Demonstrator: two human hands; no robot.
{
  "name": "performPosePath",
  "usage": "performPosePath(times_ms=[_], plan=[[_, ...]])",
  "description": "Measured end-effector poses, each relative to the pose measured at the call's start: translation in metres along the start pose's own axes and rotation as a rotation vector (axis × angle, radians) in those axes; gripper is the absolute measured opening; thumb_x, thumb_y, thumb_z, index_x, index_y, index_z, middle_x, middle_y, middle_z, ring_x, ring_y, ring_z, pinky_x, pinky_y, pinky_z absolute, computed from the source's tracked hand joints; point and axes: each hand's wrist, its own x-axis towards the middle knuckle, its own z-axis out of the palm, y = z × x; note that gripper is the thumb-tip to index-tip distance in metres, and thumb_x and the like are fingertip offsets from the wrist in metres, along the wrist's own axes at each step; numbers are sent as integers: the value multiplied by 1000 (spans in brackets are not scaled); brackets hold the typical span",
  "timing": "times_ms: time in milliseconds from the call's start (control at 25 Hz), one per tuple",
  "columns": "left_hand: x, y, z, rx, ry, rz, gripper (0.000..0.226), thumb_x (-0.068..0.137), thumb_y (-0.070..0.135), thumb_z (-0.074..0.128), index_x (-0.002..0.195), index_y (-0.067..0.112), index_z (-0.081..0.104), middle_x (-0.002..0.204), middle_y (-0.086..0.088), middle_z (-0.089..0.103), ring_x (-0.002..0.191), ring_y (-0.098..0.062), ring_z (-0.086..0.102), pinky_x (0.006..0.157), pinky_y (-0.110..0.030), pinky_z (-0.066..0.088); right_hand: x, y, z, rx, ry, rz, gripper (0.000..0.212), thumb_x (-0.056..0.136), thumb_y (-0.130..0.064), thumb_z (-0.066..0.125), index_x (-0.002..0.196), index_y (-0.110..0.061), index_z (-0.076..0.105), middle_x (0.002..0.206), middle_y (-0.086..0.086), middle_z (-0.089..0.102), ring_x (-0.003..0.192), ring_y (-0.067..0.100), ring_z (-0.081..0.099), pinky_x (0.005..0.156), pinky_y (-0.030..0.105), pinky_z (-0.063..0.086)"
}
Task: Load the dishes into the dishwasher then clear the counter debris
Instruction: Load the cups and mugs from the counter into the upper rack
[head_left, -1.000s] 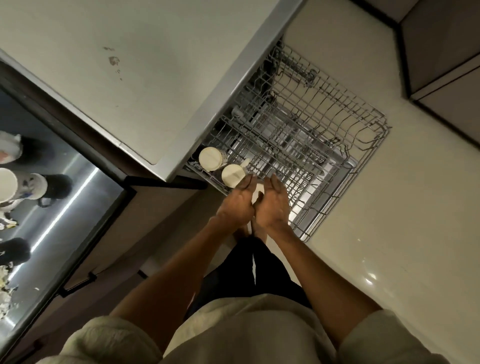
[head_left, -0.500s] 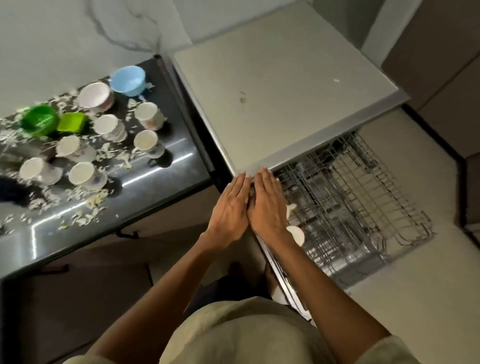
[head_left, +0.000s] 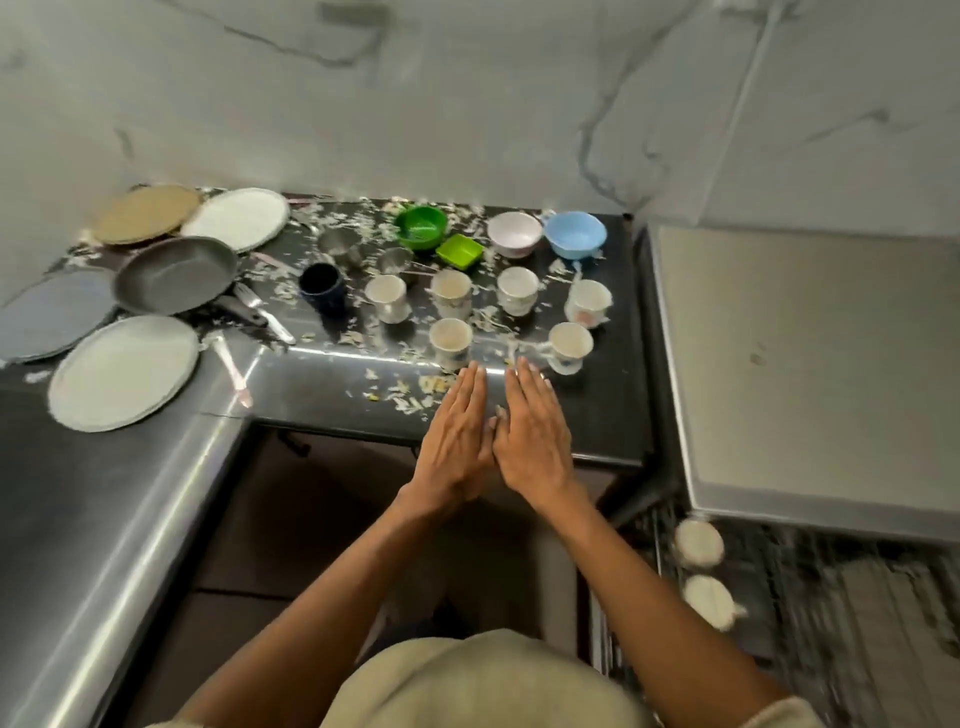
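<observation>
Head view, looking down at a dark, glossy L-shaped desk (head_left: 322, 387) w/ a marble wall behind. Both hands sit flat, palms down, side by side near centre of frame, over the desk's front edge. Left hand (head_left: 457, 441) and right hand (head_left: 535, 441) touch at the thumbs; the fingers (head_left: 470, 387) of each are straight and pressed together, holding nothing. Fingertips point toward 12 o'clock, just short of two cups.

Dishes cover the desk. At 12 o'clock from the hands: six pale cups in loose rows, insides stained beige; nearest are a cup (head_left: 451, 340) and a handled cup (head_left: 570, 345) w/ a faint floral print. Behind them, a white bowl (head_left: 514, 234), a light blue bowl (head_left: 575, 235), a round green bowl (head_left: 422, 227) and a small square green dish (head_left: 459, 251). At 11 o'clock: a dark navy mug (head_left: 322, 287) and steel cups. At 10 o'clock: a grey frying pan (head_left: 176, 275), ringed by flat plates, incl. a tan plate (head_left: 148, 214), a white plate (head_left: 236, 218) and a pale grey plate (head_left: 123, 371) nearest the viewer. A fork (head_left: 262, 312) lies beside the pan handle.

Debris (head_left: 410, 400): pale, shredded scraps scattered over the desk, thickest around the cups and bowls.

At 4 o'clock, blurred: the dishwasher rack (head_left: 831, 613), wire, w/ two pale cups (head_left: 698, 543) at its left edge. Grey dishwasher top (head_left: 810, 374) at 3 o'clock.
</observation>
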Motion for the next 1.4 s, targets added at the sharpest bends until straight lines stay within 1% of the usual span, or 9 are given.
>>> performPosePath(times_ms=[120, 280, 480, 560, 840, 1000, 1080, 1240, 1400], plan=[[5, -58, -37, -2, 80, -93, 68, 99, 37, 25, 157, 3, 11, 165, -13, 7, 153, -15, 0, 125, -28, -1, 39, -54, 28, 26, -11, -101, 62, 100, -22, 45, 157, -7, 25, 165, 11, 20, 154, 21, 13, 126, 34, 6], [-9, -126, -81, 3, 177, -225, 66, 101, 22, 40, 157, 4, 11, 166, -11, 6, 153, -14, 0, 126, -36, 8, 77, -125, 68, 41, -53, -206, 62, 96, -18, 51, 154, -7, 33, 162, 13, 28, 152, 22, 20, 126, 35, 12], [-25, -190, -125, -94, 326, -447, 64, 104, 23, 42, 158, 9, 11, 166, -5, 8, 151, -6, 0, 121, -19, -2, 116, -202, 111, 50, -171, -364, 62, 95, -20, 54, 152, -6, 35, 160, 13, 33, 151, 23, 24, 125, 35, 15], [-25, -210, -133, -147, 342, -512, 63, 104, 23, 41, 158, 10, 11, 166, -4, 8, 152, -7, 3, 121, -20, 1, 133, -222, 127, 34, -204, -397, 63, 93, -20, 56, 151, -5, 37, 159, 14, 34, 150, 24, 26, 125, 36, 17], [34, -249, -150, -277, 254, -514, 67, 97, 5, 45, 158, 9, 17, 163, -10, 23, 151, -18, 21, 124, -34, 17, 216, -241, 140, 23, -177, -326, 72, 84, -10, 61, 151, 0, 36, 158, 20, 33, 149, 31, 28, 124, 41, 21], [81, -255, -158, -337, 234, -528, 71, 92, -1, 46, 157, 8, 19, 161, -10, 29, 148, -19, 27, 122, -25, 17, 266, -226, 142, -9, -201, -263, 80, 84, -22, 65, 153, -3, 31, 159, 19, 30, 148, 33, 26, 124, 42, 19], [102, -262, -158, -377, 221, -525, 73, 88, -3, 47, 156, 12, 24, 156, -11, 38, 143, -22, 37, 120, -28, 25, 285, -218, 150, -30, -235, -237, 83, 81, -29, 66, 152, -3, 30, 156, 19, 34, 146, 33, 29, 122, 44, 24], [121, -279, -151, -467, 212, -464, 72, 77, -7, 51, 143, 22, 44, 126, 1, 65, 116, -13, 62, 99, -38, 50, 302, -212, 164, 6, -253, -165, 73, 73, -38, 65, 135, -6, 41, 123, 10, 50, 110, 29, 51, 91, 43, 49], [121, -282, -152, -551, 273, -471, 82, 75, -18, 48, 145, 23, 47, 121, 2, 67, 112, -1, 62, 101, -24, 50, 306, -210, 163, 111, -218, -167, 57, 68, -34, 72, 117, -12, 50, 104, 3, 49, 95, 23, 51, 72, 31, 42]])
